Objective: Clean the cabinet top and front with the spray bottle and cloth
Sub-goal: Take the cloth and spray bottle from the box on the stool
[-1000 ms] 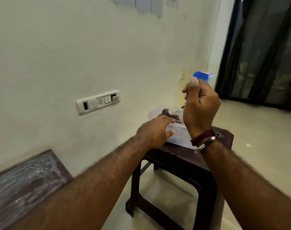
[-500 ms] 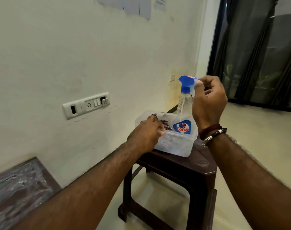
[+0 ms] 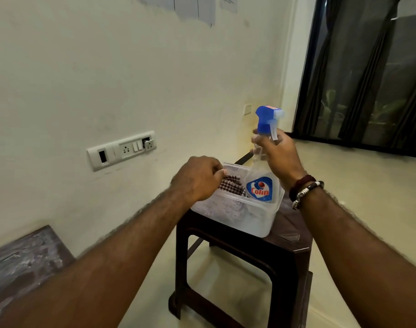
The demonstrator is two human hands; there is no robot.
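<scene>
While the right hand grips the neck of the Colin spray bottle, upright in the clear plastic tub on the brown stool, the left hand curls onto the checked cloth, seemingly gathering both for cleaning.

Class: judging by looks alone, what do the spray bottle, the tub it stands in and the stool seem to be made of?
Spray bottle: clear glossy plastic, seemingly; you see through its neck, and the trigger head is opaque blue. Tub: translucent, frosted-looking plastic; contents show dimly through its wall. Stool: dark brown moulded plastic, probably; smooth sheen, rounded one-piece legs.
</scene>
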